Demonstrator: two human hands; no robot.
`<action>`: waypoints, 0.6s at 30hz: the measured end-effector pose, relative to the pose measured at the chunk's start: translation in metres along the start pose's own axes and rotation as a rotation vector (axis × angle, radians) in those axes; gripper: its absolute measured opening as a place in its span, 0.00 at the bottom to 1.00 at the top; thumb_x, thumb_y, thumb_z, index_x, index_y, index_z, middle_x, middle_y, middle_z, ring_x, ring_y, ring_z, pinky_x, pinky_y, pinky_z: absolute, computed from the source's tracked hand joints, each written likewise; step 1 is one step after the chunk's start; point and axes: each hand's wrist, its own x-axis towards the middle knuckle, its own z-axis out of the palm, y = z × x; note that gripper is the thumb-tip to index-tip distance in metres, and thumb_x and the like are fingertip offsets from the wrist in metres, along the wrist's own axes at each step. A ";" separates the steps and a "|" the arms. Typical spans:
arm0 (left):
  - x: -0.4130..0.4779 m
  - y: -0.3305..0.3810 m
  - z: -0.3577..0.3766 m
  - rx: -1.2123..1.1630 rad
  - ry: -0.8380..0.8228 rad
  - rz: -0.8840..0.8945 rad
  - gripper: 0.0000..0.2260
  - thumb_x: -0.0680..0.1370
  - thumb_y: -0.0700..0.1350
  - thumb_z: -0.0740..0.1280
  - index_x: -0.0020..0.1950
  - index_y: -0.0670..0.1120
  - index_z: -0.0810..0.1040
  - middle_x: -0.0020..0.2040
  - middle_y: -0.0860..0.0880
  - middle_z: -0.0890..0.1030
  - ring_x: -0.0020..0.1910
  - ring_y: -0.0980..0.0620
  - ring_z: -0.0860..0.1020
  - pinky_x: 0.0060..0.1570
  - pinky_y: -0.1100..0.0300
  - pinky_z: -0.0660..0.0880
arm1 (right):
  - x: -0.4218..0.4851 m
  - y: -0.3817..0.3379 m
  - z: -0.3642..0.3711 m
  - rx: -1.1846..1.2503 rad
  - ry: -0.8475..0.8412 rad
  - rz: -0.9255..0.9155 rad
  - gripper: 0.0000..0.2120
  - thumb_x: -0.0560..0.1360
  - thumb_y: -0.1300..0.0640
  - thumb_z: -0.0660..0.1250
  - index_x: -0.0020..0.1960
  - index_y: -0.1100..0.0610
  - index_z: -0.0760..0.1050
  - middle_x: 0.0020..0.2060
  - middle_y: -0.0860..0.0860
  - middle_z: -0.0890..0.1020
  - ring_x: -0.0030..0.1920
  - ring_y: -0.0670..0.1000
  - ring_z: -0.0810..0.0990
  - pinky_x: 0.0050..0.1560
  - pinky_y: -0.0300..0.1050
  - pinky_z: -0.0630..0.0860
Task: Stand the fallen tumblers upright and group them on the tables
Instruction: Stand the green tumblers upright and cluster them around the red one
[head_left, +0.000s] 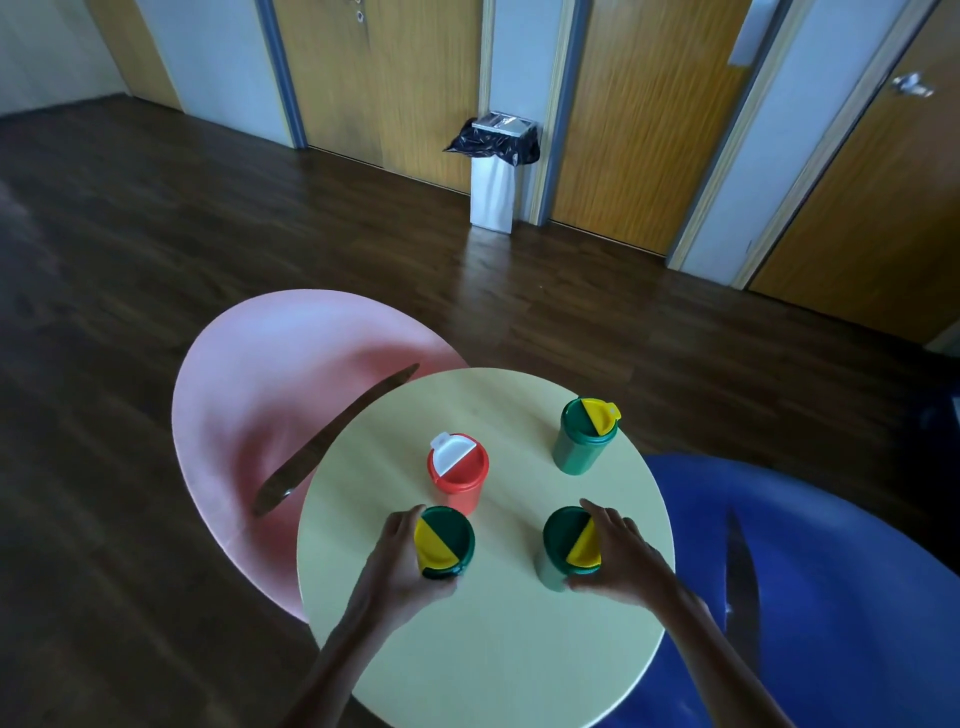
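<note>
On the round pale-yellow table (498, 649) stand several tumblers, all upright. My left hand (395, 566) wraps around a green tumbler with a yellow half-lid (449, 538) at the near left. My right hand (623, 556) grips a second green tumbler with a yellow half-lid (563, 540) at the near right. A red tumbler with a white half-lid (460, 473) stands just behind the left one. A third green tumbler with a yellow half-lid (584, 436) stands alone at the far right of the table.
A pink round table (249, 415) lies to the left, partly under the yellow one. A blue round table (831, 571) lies to the right. A white bin with a black bag (496, 171) stands against the far wall by wooden doors. Dark wood floor surrounds the tables.
</note>
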 end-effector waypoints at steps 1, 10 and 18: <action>0.000 0.002 0.003 -0.012 -0.012 0.001 0.40 0.58 0.56 0.76 0.67 0.51 0.66 0.59 0.54 0.70 0.57 0.56 0.73 0.50 0.66 0.69 | 0.000 -0.001 0.001 0.017 0.009 0.021 0.51 0.61 0.38 0.74 0.76 0.48 0.50 0.70 0.48 0.65 0.69 0.53 0.65 0.60 0.51 0.73; 0.003 0.015 0.019 -0.049 0.002 0.031 0.39 0.56 0.57 0.76 0.65 0.52 0.68 0.55 0.55 0.70 0.52 0.56 0.74 0.49 0.62 0.75 | -0.002 -0.036 0.020 0.088 0.127 0.059 0.45 0.59 0.39 0.73 0.70 0.51 0.60 0.61 0.50 0.71 0.60 0.54 0.74 0.54 0.49 0.76; 0.002 0.015 0.023 -0.086 0.060 0.035 0.38 0.55 0.58 0.75 0.63 0.53 0.68 0.55 0.55 0.69 0.51 0.55 0.76 0.47 0.59 0.77 | -0.001 -0.056 0.037 0.143 0.198 0.071 0.44 0.60 0.36 0.72 0.69 0.52 0.61 0.60 0.51 0.71 0.60 0.55 0.74 0.51 0.49 0.77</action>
